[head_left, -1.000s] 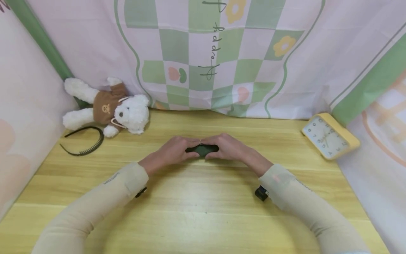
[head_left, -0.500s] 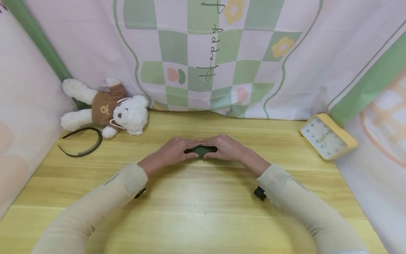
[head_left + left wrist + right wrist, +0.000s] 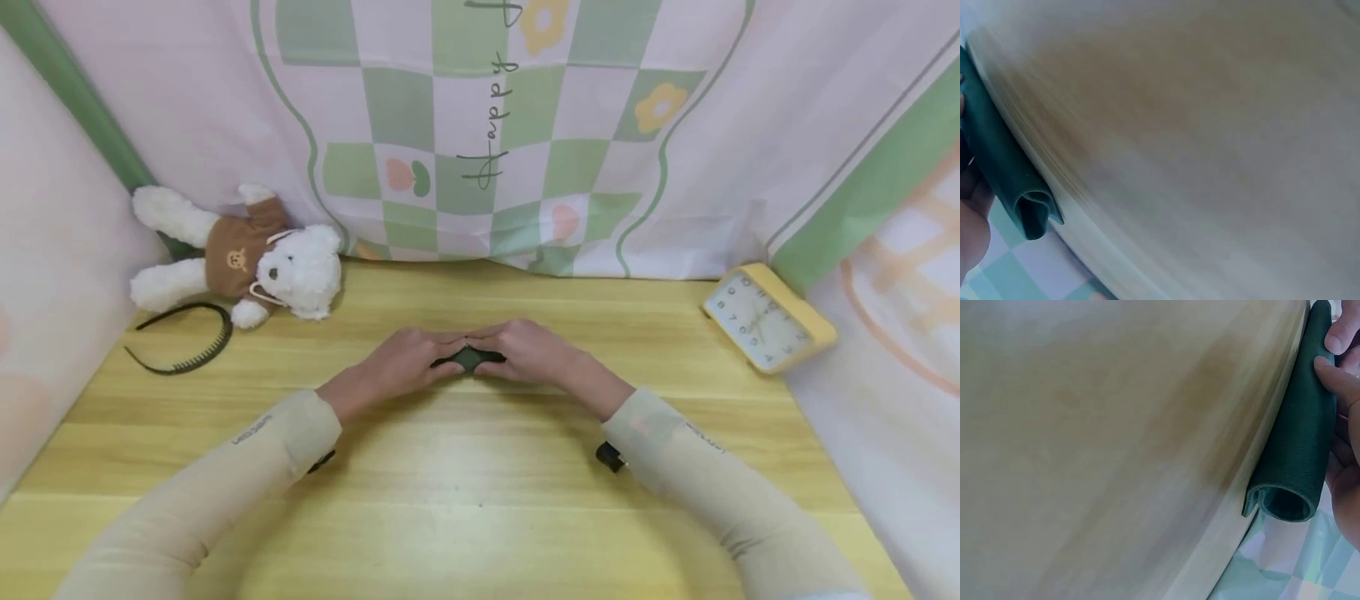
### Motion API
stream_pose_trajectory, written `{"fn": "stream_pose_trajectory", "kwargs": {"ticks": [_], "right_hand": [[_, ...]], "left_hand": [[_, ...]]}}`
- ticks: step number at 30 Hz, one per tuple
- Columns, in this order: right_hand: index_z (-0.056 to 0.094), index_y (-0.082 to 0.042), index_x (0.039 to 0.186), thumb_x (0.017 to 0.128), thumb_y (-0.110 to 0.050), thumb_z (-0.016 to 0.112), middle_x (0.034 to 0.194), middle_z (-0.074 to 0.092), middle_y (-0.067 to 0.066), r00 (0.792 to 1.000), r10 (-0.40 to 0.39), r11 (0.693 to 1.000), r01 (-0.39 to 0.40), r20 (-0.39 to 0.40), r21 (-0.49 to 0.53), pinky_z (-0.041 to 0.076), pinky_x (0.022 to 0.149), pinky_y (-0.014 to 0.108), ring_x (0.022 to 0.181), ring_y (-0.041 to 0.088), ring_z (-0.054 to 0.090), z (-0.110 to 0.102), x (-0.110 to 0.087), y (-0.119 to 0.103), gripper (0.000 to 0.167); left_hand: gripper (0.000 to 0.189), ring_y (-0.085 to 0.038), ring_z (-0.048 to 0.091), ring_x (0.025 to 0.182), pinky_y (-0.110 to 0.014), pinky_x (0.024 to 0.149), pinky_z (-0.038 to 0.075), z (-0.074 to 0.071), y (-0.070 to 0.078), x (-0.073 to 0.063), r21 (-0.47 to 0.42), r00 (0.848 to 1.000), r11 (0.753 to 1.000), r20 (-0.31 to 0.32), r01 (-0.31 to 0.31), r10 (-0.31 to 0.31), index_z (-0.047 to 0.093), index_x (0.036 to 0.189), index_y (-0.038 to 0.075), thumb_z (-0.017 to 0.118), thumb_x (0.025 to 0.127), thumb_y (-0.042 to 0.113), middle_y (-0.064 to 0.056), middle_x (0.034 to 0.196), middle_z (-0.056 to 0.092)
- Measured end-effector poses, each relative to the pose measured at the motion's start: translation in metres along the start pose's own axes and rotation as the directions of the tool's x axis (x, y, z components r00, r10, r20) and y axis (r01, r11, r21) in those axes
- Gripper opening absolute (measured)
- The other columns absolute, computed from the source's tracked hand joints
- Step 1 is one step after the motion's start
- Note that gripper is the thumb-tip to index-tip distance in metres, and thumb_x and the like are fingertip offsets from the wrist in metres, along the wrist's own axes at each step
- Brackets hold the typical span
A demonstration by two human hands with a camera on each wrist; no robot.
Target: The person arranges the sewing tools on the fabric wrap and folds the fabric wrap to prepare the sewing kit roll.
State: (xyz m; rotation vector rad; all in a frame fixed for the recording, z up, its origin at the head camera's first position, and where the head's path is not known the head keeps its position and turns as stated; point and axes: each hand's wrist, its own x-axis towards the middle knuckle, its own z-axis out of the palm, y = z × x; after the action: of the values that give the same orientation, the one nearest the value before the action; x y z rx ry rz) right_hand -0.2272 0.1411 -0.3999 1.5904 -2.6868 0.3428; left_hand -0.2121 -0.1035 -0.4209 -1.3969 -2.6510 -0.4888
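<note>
A dark green rolled sheet (image 3: 469,359), its kind not plain, lies on the wooden table in front of the person. Overlapped layers and a hollow open end show on the roll in the left wrist view (image 3: 1007,156) and in the right wrist view (image 3: 1294,437). My left hand (image 3: 405,362) grips it from the left, thumb on the near side and fingers over the far side. From the right, my right hand (image 3: 534,354) holds it the same way, and the two hands' fingertips meet over its middle. The hands cover most of it in the head view.
A white plush bear (image 3: 296,271) in a brown top lies at the back left, with a black headband (image 3: 217,346) in front of it. A yellow alarm clock (image 3: 768,317) stands at the right. A checked curtain (image 3: 465,125) hangs behind the table (image 3: 465,533).
The head view has turned slightly, so everything sits a little further left. Both hands keep their hold on the green roll, and the gap between fingers and thumbs looks slightly narrower.
</note>
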Motion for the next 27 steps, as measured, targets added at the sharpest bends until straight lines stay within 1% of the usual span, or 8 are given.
{"fn": "stream_pose_trajectory", "kwargs": {"ticks": [3, 9, 12, 16, 19, 21, 24, 27], "right_hand": [[0.064, 0.001, 0.133, 0.094, -0.03, 0.076, 0.134, 0.063, 0.016, 1.0, 0.027, 0.999, -0.027, 0.005, 0.03, 0.054, 0.094, 0.039, 0.119, 0.031, 0.064, 0.0, -0.001, 0.001, 0.051], [0.065, 0.0, 0.133, 0.094, -0.033, 0.076, 0.132, 0.064, 0.015, 0.999, 0.051, 0.993, -0.05, -0.008, 0.107, 0.053, 0.097, 0.039, 0.12, 0.03, 0.063, 0.0, -0.002, 0.005, 0.052], [0.065, -0.001, 0.133, 0.095, -0.037, 0.074, 0.132, 0.065, 0.015, 0.998, 0.053, 0.991, -0.051, -0.014, 0.123, 0.054, 0.095, 0.039, 0.119, 0.03, 0.064, -0.001, -0.002, 0.005, 0.053], [0.064, 0.0, 0.134, 0.096, -0.04, 0.071, 0.133, 0.064, 0.016, 0.999, 0.054, 0.99, -0.052, -0.011, 0.131, 0.054, 0.096, 0.04, 0.12, 0.03, 0.063, -0.001, -0.002, 0.005, 0.056], [0.064, -0.001, 0.135, 0.097, -0.041, 0.07, 0.134, 0.064, 0.016, 0.998, 0.068, 0.99, -0.067, 0.0, 0.124, 0.052, 0.099, 0.041, 0.122, 0.03, 0.062, -0.001, -0.002, 0.005, 0.056], [0.064, -0.001, 0.135, 0.097, -0.041, 0.069, 0.134, 0.063, 0.016, 0.997, 0.083, 0.989, -0.083, 0.008, 0.119, 0.051, 0.101, 0.042, 0.123, 0.03, 0.061, -0.002, -0.004, 0.004, 0.056], [0.065, -0.001, 0.134, 0.097, -0.042, 0.069, 0.135, 0.063, 0.016, 0.994, 0.106, 0.988, -0.106, 0.009, 0.108, 0.049, 0.103, 0.043, 0.124, 0.03, 0.061, -0.001, -0.007, 0.004, 0.055], [0.067, -0.002, 0.132, 0.097, -0.043, 0.069, 0.134, 0.064, 0.014, 0.992, 0.124, 0.988, -0.123, -0.01, 0.093, 0.048, 0.104, 0.044, 0.124, 0.03, 0.061, -0.001, -0.012, 0.005, 0.054]], "left_hand": [[0.047, -0.028, 0.071, 0.104, -0.036, 0.08, 0.059, 0.001, 0.0, 0.001, -0.016, 1.0, 1.0, -0.002, 0.009, -0.009, 0.059, 0.138, 0.001, 0.065, 0.102, 0.031, -0.018, 0.139, 0.058], [0.048, -0.025, 0.071, 0.103, -0.035, 0.081, 0.059, 0.0, -0.001, 0.003, -0.07, 0.998, 0.996, 0.021, 0.061, -0.059, 0.059, 0.139, 0.005, 0.065, 0.101, 0.034, -0.014, 0.14, 0.058], [0.049, -0.026, 0.069, 0.108, -0.037, 0.085, 0.058, -0.001, -0.002, 0.004, -0.086, 0.997, 0.993, 0.023, 0.074, -0.073, 0.058, 0.14, 0.005, 0.065, 0.101, 0.034, -0.014, 0.141, 0.058], [0.052, -0.029, 0.064, 0.117, -0.04, 0.094, 0.055, -0.001, -0.002, 0.003, -0.097, 0.996, 0.992, 0.023, 0.087, -0.085, 0.056, 0.142, 0.004, 0.067, 0.1, 0.033, -0.014, 0.142, 0.057], [0.052, -0.029, 0.061, 0.124, -0.042, 0.1, 0.051, -0.002, -0.003, 0.002, -0.091, 0.995, 0.991, 0.018, 0.099, -0.097, 0.058, 0.142, 0.005, 0.067, 0.1, 0.035, -0.013, 0.142, 0.058], [0.051, -0.03, 0.059, 0.126, -0.044, 0.102, 0.049, -0.004, -0.002, 0.001, -0.08, 0.994, 0.99, 0.008, 0.113, -0.113, 0.061, 0.14, 0.006, 0.067, 0.1, 0.037, -0.013, 0.141, 0.059], [0.047, -0.03, 0.06, 0.125, -0.046, 0.102, 0.049, -0.007, 0.001, 0.0, -0.048, 0.989, 0.988, -0.01, 0.149, -0.15, 0.066, 0.136, 0.008, 0.065, 0.1, 0.039, -0.012, 0.14, 0.061], [0.044, -0.03, 0.061, 0.123, -0.047, 0.102, 0.049, -0.011, 0.002, -0.003, -0.002, 0.982, 0.982, -0.025, 0.186, -0.186, 0.069, 0.131, 0.008, 0.064, 0.101, 0.04, -0.012, 0.137, 0.063]]}}
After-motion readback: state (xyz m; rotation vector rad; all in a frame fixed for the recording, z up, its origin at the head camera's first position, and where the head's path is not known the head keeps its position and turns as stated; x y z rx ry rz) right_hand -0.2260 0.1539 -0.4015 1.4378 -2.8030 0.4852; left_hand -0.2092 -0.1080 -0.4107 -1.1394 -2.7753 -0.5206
